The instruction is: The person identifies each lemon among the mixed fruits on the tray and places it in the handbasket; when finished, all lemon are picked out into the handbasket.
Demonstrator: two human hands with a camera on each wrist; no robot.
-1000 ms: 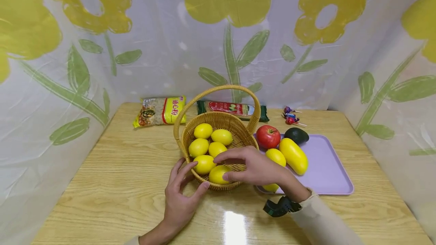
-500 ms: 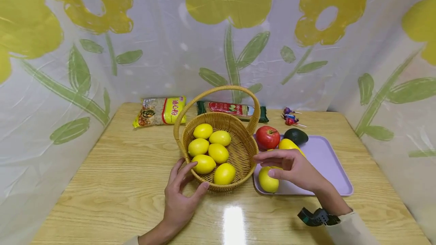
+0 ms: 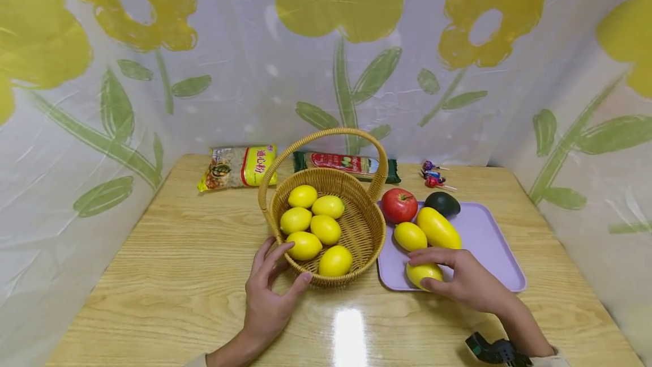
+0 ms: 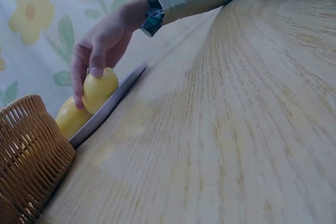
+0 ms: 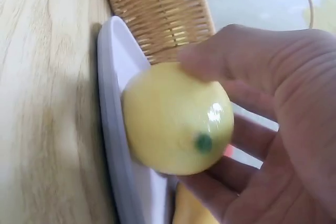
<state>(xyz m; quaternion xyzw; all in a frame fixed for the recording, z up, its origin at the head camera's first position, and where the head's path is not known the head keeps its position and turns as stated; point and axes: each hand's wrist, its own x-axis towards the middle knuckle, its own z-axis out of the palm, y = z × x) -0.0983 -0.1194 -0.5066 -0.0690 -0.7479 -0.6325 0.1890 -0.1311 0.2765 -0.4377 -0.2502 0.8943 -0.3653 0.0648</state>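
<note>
Surface (image 3: 178, 276), pale wood grain. Round tan wicker basket (image 3: 363, 228), arched handle, standing on it. Rectangular lilac tray (image 3: 489, 248), at the basket's 3 o'clock. Left hand (image 3: 275, 293), fingers spread, touching the basket's rim towards 7 o'clock. Right hand (image 3: 466, 279), partly closed, gripping one glossy yellow lemon (image 3: 419, 274) at the tray's 7 o'clock side. Six similar lemons (image 3: 326, 229), inside the basket.
</note>
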